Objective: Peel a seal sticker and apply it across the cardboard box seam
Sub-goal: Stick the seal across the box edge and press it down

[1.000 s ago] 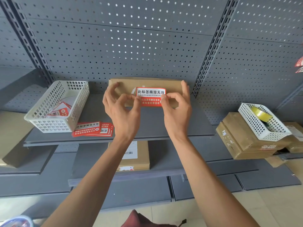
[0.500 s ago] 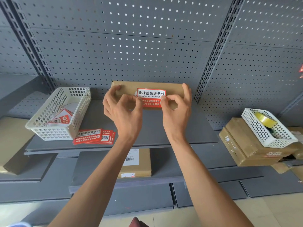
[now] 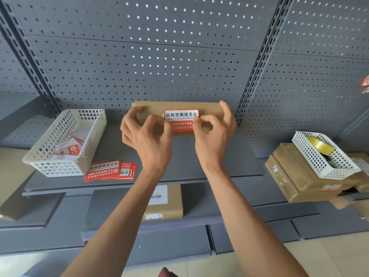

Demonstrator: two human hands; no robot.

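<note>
A flat brown cardboard box (image 3: 209, 108) lies at the back of the grey shelf, against the pegboard. A red and white seal sticker (image 3: 181, 119) is spread over the box's top and front edge. My left hand (image 3: 146, 134) pinches the sticker's left edge between thumb and forefinger, its other fingers resting on the box's left end. My right hand (image 3: 214, 134) pinches the sticker's right edge, with its outer fingers raised by the box's right end. Whether the sticker is stuck down I cannot tell.
A white basket (image 3: 65, 142) with peeled backings stands at the left of the shelf (image 3: 239, 162), a stack of red stickers (image 3: 110, 170) beside it. Another box (image 3: 165, 202) lies on the lower shelf. At right, stacked boxes (image 3: 295, 176) carry a basket with a tape roll (image 3: 319, 144).
Both hands keep their pinch on the sticker and have barely shifted; the sticker sits slightly lower over the box's front edge. The view has tilted a little.
</note>
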